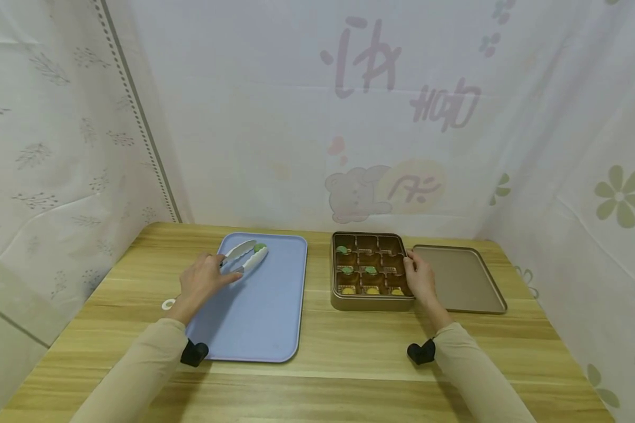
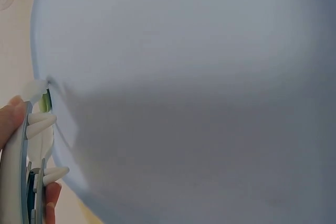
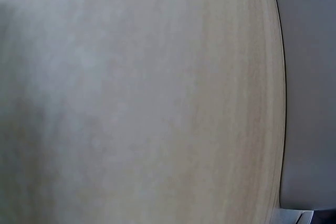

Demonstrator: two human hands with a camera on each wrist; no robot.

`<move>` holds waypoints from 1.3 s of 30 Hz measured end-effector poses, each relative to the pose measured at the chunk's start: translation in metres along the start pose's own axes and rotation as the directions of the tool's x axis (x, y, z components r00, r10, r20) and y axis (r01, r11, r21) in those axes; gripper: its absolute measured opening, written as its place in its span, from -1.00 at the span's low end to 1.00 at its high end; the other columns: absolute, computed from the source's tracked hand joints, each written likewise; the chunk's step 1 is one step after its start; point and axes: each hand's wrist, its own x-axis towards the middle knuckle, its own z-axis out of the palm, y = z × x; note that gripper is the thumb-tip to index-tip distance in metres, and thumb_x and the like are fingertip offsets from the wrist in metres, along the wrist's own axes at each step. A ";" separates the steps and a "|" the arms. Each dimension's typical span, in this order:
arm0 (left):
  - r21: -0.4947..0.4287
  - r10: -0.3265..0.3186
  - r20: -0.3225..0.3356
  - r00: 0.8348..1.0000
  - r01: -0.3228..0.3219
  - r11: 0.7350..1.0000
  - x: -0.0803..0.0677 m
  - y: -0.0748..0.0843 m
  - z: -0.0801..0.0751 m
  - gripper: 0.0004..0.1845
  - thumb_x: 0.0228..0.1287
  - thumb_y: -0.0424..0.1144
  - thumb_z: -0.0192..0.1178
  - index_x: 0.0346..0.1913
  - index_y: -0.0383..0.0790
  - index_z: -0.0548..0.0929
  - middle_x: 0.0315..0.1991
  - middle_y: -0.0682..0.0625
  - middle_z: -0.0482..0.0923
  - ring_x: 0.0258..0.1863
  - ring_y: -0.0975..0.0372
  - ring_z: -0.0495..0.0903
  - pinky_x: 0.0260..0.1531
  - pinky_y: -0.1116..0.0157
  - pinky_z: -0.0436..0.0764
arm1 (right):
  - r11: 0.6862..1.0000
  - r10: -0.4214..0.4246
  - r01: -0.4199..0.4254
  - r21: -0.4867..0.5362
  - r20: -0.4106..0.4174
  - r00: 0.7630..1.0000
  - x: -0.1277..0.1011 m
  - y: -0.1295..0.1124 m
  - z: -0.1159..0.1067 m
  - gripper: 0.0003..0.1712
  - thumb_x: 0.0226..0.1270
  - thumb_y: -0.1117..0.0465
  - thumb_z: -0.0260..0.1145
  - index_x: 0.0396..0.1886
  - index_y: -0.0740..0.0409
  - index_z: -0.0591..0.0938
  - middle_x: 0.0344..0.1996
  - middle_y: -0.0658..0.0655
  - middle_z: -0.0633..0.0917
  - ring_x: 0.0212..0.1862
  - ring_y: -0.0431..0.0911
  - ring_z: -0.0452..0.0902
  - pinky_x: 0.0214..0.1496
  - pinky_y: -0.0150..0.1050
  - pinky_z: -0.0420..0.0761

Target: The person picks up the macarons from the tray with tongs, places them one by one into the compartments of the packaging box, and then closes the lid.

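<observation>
My left hand (image 1: 203, 281) holds a pair of tongs (image 1: 255, 259) with pale, broad tips over the far part of a light blue tray (image 1: 275, 305). A small green piece (image 1: 259, 247) lies at the tips; whether they squeeze it I cannot tell. In the left wrist view the tongs (image 2: 13, 174) partly hide the green piece (image 2: 45, 101). My right hand (image 1: 422, 281) grips the right wall of a brown box (image 1: 373, 302) divided into several compartments. Three yellow pieces (image 1: 372, 290) fill its front row. Two green pieces (image 1: 370, 270) sit in the middle row, another at back left.
A flat brown lid (image 1: 457, 279) lies right of the box, close to my right hand. Everything stands on a wood-grain table (image 1: 317, 352). A printed cloth (image 1: 264, 147) hangs behind it. A small white ring (image 1: 168, 304) shows beside my left wrist.
</observation>
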 end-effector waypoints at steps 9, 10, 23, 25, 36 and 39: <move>0.006 -0.001 0.012 1.000 0.001 1.000 0.002 0.001 0.000 -0.33 0.07 0.11 0.39 0.12 -0.32 0.60 -0.15 -0.27 0.56 -0.33 0.06 0.44 -0.48 0.15 0.39 | 1.000 -0.004 0.004 0.012 0.002 1.000 -0.002 -0.002 0.000 -0.51 0.60 0.20 -0.08 0.36 0.40 0.37 0.19 0.49 0.53 0.11 0.32 0.52 0.12 0.19 0.51; 0.006 0.000 0.013 1.000 0.000 1.000 0.002 0.002 0.000 -0.33 0.07 0.11 0.39 0.12 -0.31 0.61 -0.16 -0.26 0.56 -0.34 0.06 0.44 -0.49 0.15 0.39 | 1.000 -0.002 0.002 0.014 0.003 1.000 -0.002 -0.002 -0.001 -0.51 0.60 0.20 -0.08 0.36 0.40 0.37 0.19 0.48 0.53 0.11 0.32 0.52 0.13 0.19 0.51; 0.012 0.022 0.010 1.000 -0.022 1.000 0.002 0.002 0.000 -0.38 0.09 0.08 0.39 0.07 -0.33 0.63 -0.28 -0.21 0.51 -0.42 0.10 0.40 -0.54 0.22 0.31 | 1.000 0.005 -0.005 0.031 0.012 1.000 0.001 -0.001 -0.001 -0.52 0.59 0.22 -0.07 0.36 0.38 0.38 0.20 0.46 0.52 0.15 0.29 0.50 0.17 0.17 0.49; 0.016 0.029 0.008 1.000 -0.029 0.999 0.001 0.002 0.000 -0.38 0.09 0.08 0.40 0.07 -0.33 0.63 -0.27 -0.21 0.51 -0.43 0.10 0.39 -0.55 0.23 0.30 | 0.999 0.004 -0.004 0.034 0.010 1.000 0.002 -0.001 0.000 -0.53 0.59 0.22 -0.06 0.36 0.38 0.38 0.22 0.46 0.52 0.17 0.29 0.49 0.18 0.17 0.49; -0.007 0.042 -0.016 0.999 -0.042 0.999 0.002 0.010 -0.002 -0.34 0.10 0.11 0.37 0.16 -0.29 0.60 -0.32 -0.17 0.56 -0.40 0.11 0.42 -0.56 0.25 0.31 | 1.000 0.001 -0.001 0.026 0.014 1.000 0.001 -0.001 -0.001 -0.52 0.60 0.22 -0.07 0.36 0.39 0.37 0.21 0.47 0.51 0.17 0.31 0.49 0.20 0.18 0.48; -0.029 0.063 -0.031 0.998 -0.064 0.998 0.003 0.017 -0.004 -0.38 0.09 0.10 0.38 0.11 -0.26 0.63 -0.38 -0.13 0.56 -0.38 0.11 0.45 -0.55 0.27 0.31 | 1.000 0.007 -0.008 0.026 0.017 1.000 0.001 -0.001 -0.001 -0.52 0.60 0.22 -0.08 0.37 0.38 0.36 0.22 0.47 0.51 0.18 0.31 0.48 0.20 0.18 0.48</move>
